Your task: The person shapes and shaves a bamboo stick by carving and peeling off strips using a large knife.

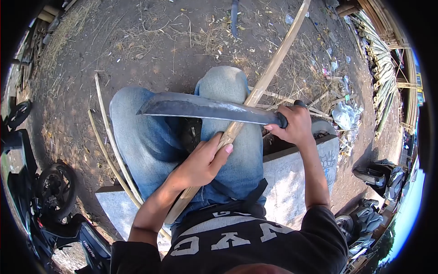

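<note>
A long split bamboo strip (269, 71) slants across my lap, from beside my waist up to the top of the view. My left hand (203, 160) is closed around it over my thighs. A machete (196, 107) with a broad dark blade lies across the strip, its tip pointing left and its edge towards me. My right hand (292, 123) is wrapped round the machete's black handle (283, 119) by my right knee. The blade crosses the strip just beyond my left hand; whether it bites into the bamboo I cannot tell.
I sit on a concrete bench (296, 182). Two thin bamboo strips (109, 132) lean at my left. Another dark blade (234, 18) lies on the ground ahead. Bamboo poles (383, 73) are stacked at the right, near plastic litter (346, 116). Motorcycles (57, 192) stand on both sides.
</note>
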A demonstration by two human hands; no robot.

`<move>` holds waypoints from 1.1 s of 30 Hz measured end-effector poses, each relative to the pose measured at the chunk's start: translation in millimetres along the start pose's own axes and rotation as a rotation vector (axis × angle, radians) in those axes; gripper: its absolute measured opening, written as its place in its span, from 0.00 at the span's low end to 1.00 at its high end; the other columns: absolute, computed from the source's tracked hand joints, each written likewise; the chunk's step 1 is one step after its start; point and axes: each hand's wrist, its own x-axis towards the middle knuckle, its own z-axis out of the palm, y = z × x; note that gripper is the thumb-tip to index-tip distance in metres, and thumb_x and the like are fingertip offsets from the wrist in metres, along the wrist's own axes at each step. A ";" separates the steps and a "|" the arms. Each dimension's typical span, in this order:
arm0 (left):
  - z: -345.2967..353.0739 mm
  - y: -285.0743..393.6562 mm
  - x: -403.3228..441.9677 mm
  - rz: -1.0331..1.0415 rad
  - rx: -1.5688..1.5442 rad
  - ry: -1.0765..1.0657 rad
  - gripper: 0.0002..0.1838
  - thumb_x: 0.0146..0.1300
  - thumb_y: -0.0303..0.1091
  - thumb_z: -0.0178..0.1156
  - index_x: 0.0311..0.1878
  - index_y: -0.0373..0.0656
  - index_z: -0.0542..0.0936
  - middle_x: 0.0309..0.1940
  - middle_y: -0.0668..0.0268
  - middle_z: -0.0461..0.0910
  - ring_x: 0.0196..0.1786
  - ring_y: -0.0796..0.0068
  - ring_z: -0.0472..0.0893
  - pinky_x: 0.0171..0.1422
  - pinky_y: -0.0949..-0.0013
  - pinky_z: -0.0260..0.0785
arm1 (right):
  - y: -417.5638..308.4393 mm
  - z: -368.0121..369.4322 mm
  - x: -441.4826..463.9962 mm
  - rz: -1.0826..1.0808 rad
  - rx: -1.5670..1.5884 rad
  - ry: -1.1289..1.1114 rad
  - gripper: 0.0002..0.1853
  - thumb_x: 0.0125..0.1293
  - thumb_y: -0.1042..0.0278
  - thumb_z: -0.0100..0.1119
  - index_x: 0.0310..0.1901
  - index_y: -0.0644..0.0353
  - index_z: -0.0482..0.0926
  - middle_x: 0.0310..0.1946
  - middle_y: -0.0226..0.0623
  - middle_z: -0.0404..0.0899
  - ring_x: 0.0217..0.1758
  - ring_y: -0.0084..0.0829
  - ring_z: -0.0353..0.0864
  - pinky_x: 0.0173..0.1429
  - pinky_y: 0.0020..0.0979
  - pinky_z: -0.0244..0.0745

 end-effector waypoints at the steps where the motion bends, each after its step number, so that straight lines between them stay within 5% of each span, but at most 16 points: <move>1: -0.3 -0.8 1.7 0.029 0.012 0.006 0.15 0.80 0.37 0.51 0.50 0.31 0.71 0.20 0.61 0.72 0.22 0.73 0.71 0.30 0.62 0.65 | 1.8 5.2 0.0 -0.004 0.002 0.039 0.35 0.54 0.26 0.66 0.26 0.59 0.78 0.14 0.41 0.71 0.20 0.47 0.77 0.28 0.44 0.70; 9: 4.5 -1.6 -0.9 0.044 -0.012 0.034 0.14 0.80 0.37 0.51 0.48 0.31 0.71 0.18 0.61 0.71 0.20 0.70 0.71 0.29 0.62 0.64 | -47.7 8.4 -20.8 -0.025 -0.057 0.100 0.36 0.52 0.23 0.68 0.25 0.58 0.79 0.13 0.35 0.75 0.16 0.39 0.78 0.26 0.37 0.71; 11: 10.1 -15.0 6.6 0.466 0.209 0.211 0.14 0.80 0.37 0.51 0.48 0.31 0.70 0.18 0.61 0.71 0.20 0.71 0.71 0.28 0.62 0.63 | -46.9 6.6 -19.5 -0.109 -0.026 0.097 0.36 0.53 0.23 0.67 0.24 0.57 0.77 0.13 0.34 0.74 0.16 0.39 0.79 0.25 0.34 0.71; 12: 7.7 -10.9 2.9 0.461 0.209 0.212 0.14 0.80 0.37 0.51 0.48 0.31 0.70 0.18 0.61 0.71 0.20 0.71 0.71 0.28 0.62 0.63 | -37.4 6.0 -17.2 -0.109 -0.021 0.094 0.36 0.53 0.23 0.67 0.24 0.57 0.77 0.13 0.34 0.74 0.16 0.39 0.79 0.25 0.34 0.71; 14: -0.4 2.7 -6.3 0.038 0.066 0.015 0.14 0.80 0.36 0.50 0.47 0.31 0.71 0.18 0.61 0.71 0.19 0.71 0.71 0.27 0.62 0.63 | -9.1 1.6 -11.2 0.001 -0.103 0.132 0.35 0.58 0.27 0.66 0.24 0.59 0.77 0.13 0.38 0.75 0.17 0.42 0.80 0.26 0.37 0.72; 17: -2.5 2.8 -5.6 0.047 0.022 0.002 0.14 0.80 0.36 0.50 0.45 0.32 0.71 0.18 0.63 0.72 0.19 0.74 0.70 0.26 0.62 0.62 | 25.5 -2.5 -5.4 0.429 -0.015 0.140 0.31 0.65 0.36 0.65 0.24 0.63 0.77 0.13 0.45 0.74 0.18 0.49 0.79 0.25 0.43 0.72; 20: -1.7 -0.8 -3.2 0.062 -0.013 0.010 0.13 0.80 0.36 0.51 0.45 0.32 0.71 0.18 0.63 0.71 0.20 0.75 0.70 0.26 0.63 0.62 | 8.1 1.7 -10.8 0.321 0.047 0.139 0.27 0.67 0.43 0.64 0.26 0.64 0.76 0.13 0.44 0.70 0.18 0.51 0.76 0.27 0.43 0.70; 25: 5.5 -2.1 1.9 0.089 -0.046 0.045 0.12 0.80 0.35 0.51 0.45 0.32 0.71 0.18 0.64 0.71 0.20 0.75 0.69 0.27 0.63 0.62 | -41.8 26.0 -19.1 -0.011 0.143 0.079 0.34 0.54 0.27 0.69 0.26 0.59 0.79 0.12 0.37 0.73 0.17 0.41 0.79 0.27 0.37 0.72; 27: 9.9 -13.4 5.8 0.377 0.126 0.192 0.12 0.80 0.34 0.51 0.46 0.32 0.71 0.18 0.63 0.71 0.20 0.74 0.70 0.27 0.63 0.62 | -31.4 25.4 -15.0 -0.114 0.050 0.117 0.35 0.51 0.25 0.70 0.27 0.57 0.81 0.11 0.35 0.72 0.16 0.38 0.79 0.27 0.34 0.72; 28: 6.4 -11.0 2.6 0.373 0.129 0.188 0.12 0.80 0.34 0.51 0.46 0.32 0.71 0.18 0.63 0.71 0.20 0.74 0.70 0.27 0.63 0.62 | -18.4 24.6 -13.1 -0.113 0.015 0.147 0.35 0.51 0.25 0.69 0.28 0.57 0.82 0.12 0.36 0.73 0.16 0.39 0.79 0.28 0.36 0.73; 30: -2.7 0.2 -3.0 0.051 0.035 0.009 0.12 0.80 0.35 0.51 0.46 0.33 0.70 0.18 0.62 0.70 0.20 0.73 0.70 0.27 0.62 0.62 | 8.4 20.8 -10.6 0.030 -0.016 0.120 0.35 0.52 0.24 0.68 0.28 0.58 0.82 0.13 0.37 0.74 0.17 0.40 0.79 0.29 0.39 0.74; 33: -1.9 1.8 -2.9 0.055 -0.005 0.016 0.12 0.80 0.35 0.51 0.46 0.32 0.70 0.18 0.62 0.70 0.20 0.73 0.70 0.27 0.63 0.63 | 7.3 21.0 -9.6 0.080 0.085 0.097 0.35 0.57 0.27 0.65 0.28 0.61 0.80 0.14 0.42 0.73 0.19 0.46 0.78 0.29 0.42 0.72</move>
